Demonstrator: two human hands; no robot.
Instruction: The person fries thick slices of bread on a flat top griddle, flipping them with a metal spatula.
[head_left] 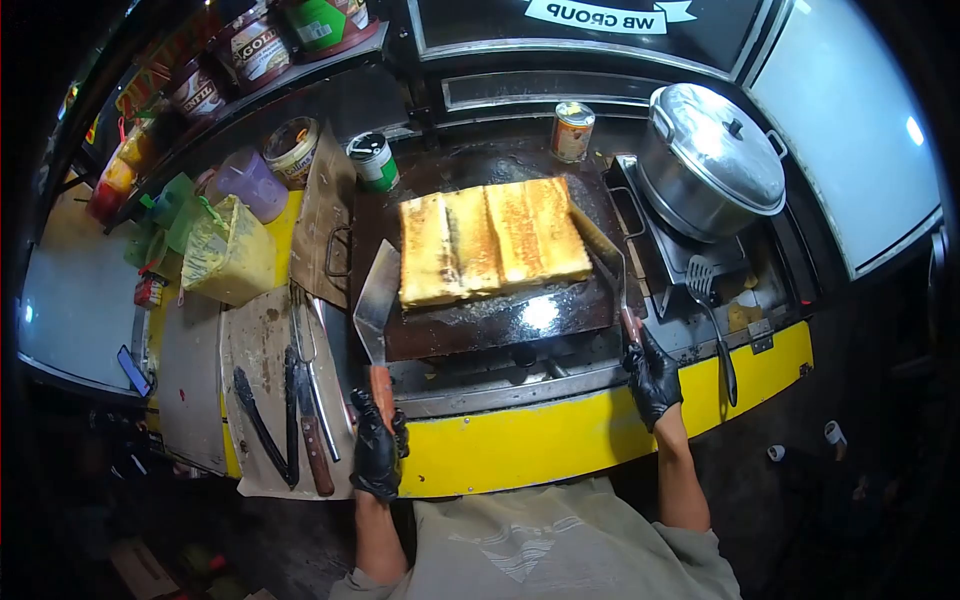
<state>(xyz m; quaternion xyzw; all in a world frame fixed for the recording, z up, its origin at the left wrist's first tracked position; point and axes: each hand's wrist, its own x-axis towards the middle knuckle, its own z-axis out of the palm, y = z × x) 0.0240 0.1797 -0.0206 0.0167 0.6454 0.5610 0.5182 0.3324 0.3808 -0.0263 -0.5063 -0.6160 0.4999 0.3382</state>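
Observation:
A large browned slab of bread (495, 243) lies on the dark griddle (450, 340). My left hand (377, 450), in a black glove, is closed round the orange handle of a wide metal scraper (377, 295), whose blade stands beside the bread's left edge. In a matching glove, my right hand (652, 378) grips the handle of a second scraper (603, 250). That blade is at the bread's right side, and its tip is partly hidden there.
Two cans (373, 162) (572, 132) stand behind the bread. At right are a lidded steel pot (710, 165) and a slotted spatula (700, 280). Tongs (262, 430), a knife (317, 455) and a yellow tub (230, 255) are at left. A yellow ledge (510, 445) runs along the front.

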